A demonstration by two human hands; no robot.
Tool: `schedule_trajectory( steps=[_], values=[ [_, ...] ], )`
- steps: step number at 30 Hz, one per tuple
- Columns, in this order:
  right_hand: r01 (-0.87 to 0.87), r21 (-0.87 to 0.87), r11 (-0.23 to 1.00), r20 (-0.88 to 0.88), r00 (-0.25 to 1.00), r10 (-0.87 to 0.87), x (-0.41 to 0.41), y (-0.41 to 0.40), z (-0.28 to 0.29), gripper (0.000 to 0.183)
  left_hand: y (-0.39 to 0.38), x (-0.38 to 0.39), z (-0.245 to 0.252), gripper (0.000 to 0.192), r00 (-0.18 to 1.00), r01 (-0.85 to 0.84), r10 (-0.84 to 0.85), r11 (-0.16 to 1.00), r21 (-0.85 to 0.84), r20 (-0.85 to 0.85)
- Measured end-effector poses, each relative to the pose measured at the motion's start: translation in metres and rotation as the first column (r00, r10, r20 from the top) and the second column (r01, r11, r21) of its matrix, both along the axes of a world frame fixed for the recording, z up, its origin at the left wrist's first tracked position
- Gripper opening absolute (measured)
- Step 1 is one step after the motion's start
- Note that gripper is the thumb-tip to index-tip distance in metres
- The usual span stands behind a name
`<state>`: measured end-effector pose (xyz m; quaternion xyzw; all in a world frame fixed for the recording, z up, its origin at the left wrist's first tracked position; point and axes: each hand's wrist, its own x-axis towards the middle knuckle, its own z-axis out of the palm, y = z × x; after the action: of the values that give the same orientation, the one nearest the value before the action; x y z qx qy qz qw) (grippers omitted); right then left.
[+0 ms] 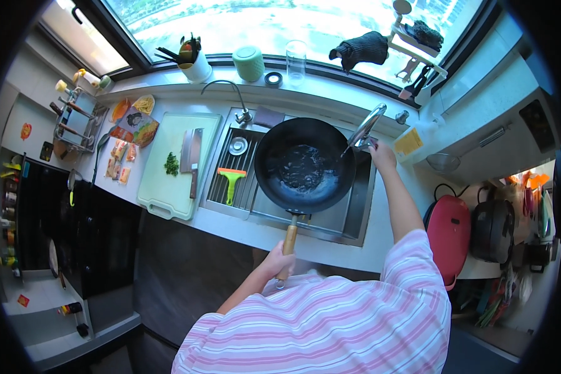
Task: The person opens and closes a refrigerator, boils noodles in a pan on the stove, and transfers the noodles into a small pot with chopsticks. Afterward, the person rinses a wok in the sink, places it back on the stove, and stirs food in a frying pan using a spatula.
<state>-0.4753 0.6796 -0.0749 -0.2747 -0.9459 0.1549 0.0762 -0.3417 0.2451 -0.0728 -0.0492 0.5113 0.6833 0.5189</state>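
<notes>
A black wok (273,182) is held over the stainless steel sink (362,210), with some water moving in its bottom. My left hand (279,262) grips the wok's wooden handle (290,238) close to my body. At the sink's far right corner, my right hand (382,155) is on the lever of the chrome faucet (368,122). The spout points down to the wok's right rim, and a thin trickle shows at its mouth. Much of the sink basin is hidden beneath the wok.
Left of the sink, a pale green cutting board (161,140) bears a cleaver (190,152) and chopped greens (171,164). A green squeegee (232,184) and a metal drain strainer (238,146) lie on the sink's drying rack (250,140). Beyond, a slim curved tap (243,110) stands up.
</notes>
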Motion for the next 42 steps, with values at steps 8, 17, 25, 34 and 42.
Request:
schedule_trajectory(
  steps=[8,17,25,34,42],
  values=[
    [-0.393,-0.653,0.647,0.148,0.772,0.618,0.122,-0.205,0.042,0.027,-0.042,0.003,0.027,0.029,0.993,-0.118,0.118,0.993,0.011,-0.006],
    [-0.566,-0.640,0.519,0.066,0.633,0.771,0.105,-0.414,0.097,0.036,-0.142,0.005,0.064,0.027,0.944,-0.323,0.327,0.943,0.083,-0.047],
    [-0.681,-0.570,0.459,-0.002,0.560,0.828,0.100,-0.588,0.125,0.040,-0.301,0.011,0.095,0.028,0.845,-0.520,0.523,0.852,0.057,-0.108],
    [-0.807,-0.533,0.254,-0.164,0.393,0.905,0.067,-0.799,0.138,0.038,-0.496,0.008,0.119,0.027,0.676,-0.725,0.726,0.686,0.066,-0.124],
    [-0.897,-0.441,0.034,-0.173,0.122,0.977,0.000,-0.970,0.149,0.040,-0.646,-0.030,0.128,0.024,0.459,-0.875,0.878,0.473,0.098,-0.136]
  ],
)
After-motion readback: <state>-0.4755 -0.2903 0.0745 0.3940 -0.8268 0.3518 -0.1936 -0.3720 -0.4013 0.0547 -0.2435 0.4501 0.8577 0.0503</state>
